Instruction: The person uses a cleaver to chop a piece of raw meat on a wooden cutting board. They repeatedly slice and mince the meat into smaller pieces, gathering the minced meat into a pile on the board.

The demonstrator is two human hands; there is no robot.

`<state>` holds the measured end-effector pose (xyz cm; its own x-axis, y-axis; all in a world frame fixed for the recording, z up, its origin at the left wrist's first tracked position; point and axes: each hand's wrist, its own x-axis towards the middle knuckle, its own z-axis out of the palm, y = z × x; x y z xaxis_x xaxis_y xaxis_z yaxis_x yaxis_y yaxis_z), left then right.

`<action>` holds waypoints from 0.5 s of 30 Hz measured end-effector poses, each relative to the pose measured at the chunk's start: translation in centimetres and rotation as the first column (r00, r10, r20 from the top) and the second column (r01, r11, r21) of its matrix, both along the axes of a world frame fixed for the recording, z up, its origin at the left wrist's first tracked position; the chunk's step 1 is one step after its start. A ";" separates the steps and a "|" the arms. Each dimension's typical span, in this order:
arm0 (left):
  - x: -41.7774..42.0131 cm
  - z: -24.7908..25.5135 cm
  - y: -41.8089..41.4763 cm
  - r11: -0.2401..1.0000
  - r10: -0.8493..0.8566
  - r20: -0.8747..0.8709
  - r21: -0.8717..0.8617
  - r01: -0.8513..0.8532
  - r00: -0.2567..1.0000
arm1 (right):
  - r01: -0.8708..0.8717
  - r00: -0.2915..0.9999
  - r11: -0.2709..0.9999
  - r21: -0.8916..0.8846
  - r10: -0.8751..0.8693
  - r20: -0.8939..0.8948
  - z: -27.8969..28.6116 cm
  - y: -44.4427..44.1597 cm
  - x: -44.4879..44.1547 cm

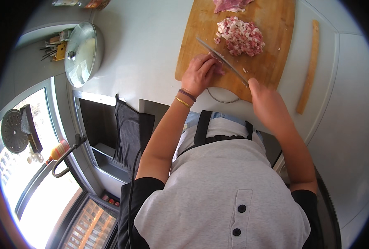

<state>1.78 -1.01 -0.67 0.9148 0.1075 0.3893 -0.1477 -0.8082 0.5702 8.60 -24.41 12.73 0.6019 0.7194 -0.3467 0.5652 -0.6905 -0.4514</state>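
A wooden cutting board [197, 23] lies on the counter before me. My left hand [200, 71], fingers curled, presses a piece of raw meat [219, 69] onto the board's near left part. In my right hand [267, 99] is the handle of a kitchen knife [225, 60], which my fist hides. The blade runs diagonally up to the left, right beside my left fingertips and over the meat's edge. Beyond the blade sits a heap of diced raw meat [242, 35], pink and white. At the top edge of the view lies a larger slab of raw meat [232, 4], partly cut off.
To the left stands a pan with a glass lid [81, 56]. Nearer is a sink [97, 121] with a dark towel [130, 127] over its edge and a faucet [67, 158] by the window. A wooden strip [309, 68] lies right of the board.
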 end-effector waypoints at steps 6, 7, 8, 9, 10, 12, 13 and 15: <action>-0.1 -0.1 0.1 0.999 -0.035 -0.025 -0.003 0.035 0.999 | -0.035 0.998 0.998 -0.052 0.032 -0.052 0.7 0.5 -0.4; -0.1 0.0 0.0 1.000 -0.031 -0.022 -0.001 0.031 0.999 | -0.044 0.998 0.998 -0.054 0.041 -0.054 0.6 0.7 -0.4; -0.2 0.1 -0.1 1.000 -0.027 -0.018 0.002 0.027 0.999 | -0.040 0.998 0.998 -0.040 0.038 -0.054 0.0 1.3 -0.4; -0.2 0.3 -0.1 1.000 -0.027 -0.012 0.008 0.027 1.000 | -0.032 0.998 0.999 -0.022 0.031 -0.051 -0.9 2.4 -0.3; -0.1 0.3 -0.1 0.999 -0.032 -0.027 0.005 0.032 0.999 | -0.019 0.999 1.000 0.000 0.019 -0.042 -1.6 3.5 -0.1; 0.0 0.3 -0.1 0.999 -0.040 -0.056 0.005 0.040 0.998 | -0.037 0.999 0.998 0.052 0.037 0.000 -3.0 6.2 0.9; -0.1 0.4 -0.1 0.999 -0.035 -0.057 0.006 0.036 0.998 | -0.046 0.999 0.996 0.083 0.045 0.021 -3.4 6.9 1.0; 0.0 0.5 -0.2 1.000 -0.024 -0.055 0.005 0.024 0.998 | -0.049 0.999 0.990 0.129 0.046 0.022 -3.6 6.8 0.9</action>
<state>1.76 -1.19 -0.21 0.9373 0.0831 0.3386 -0.1356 -0.8078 0.5737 9.53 -17.57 9.11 0.5718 0.7852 -0.2377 0.6053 -0.5994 -0.5238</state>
